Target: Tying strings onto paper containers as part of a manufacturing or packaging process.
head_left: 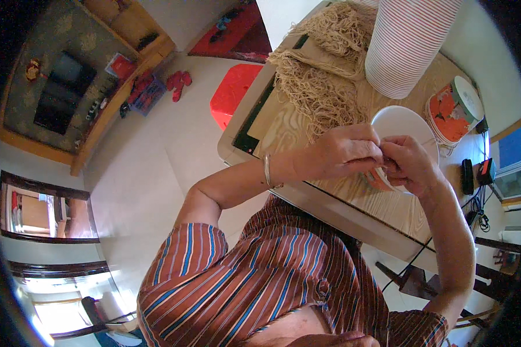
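Note:
My left hand (342,151) and my right hand (412,165) meet above a round white paper tub (395,118) near the table's front edge. Both hands are closed in a pinch, fingertips together. What lies between the fingers is too small or hidden to make out. Part of the tub's printed orange and green outer side (374,180) shows beneath the hands, which cover much of its opening. Just beyond my left hand lies a tangled heap of beige string (324,92) on the wood-grain table (283,130).
A tall leaning stack of nested paper tubs (410,43) stands behind the white tub. To its right is a shorter stack of printed tubs (452,110). Black devices and cables (478,196) sit at the right edge. A red stool (233,93) stands left of the table.

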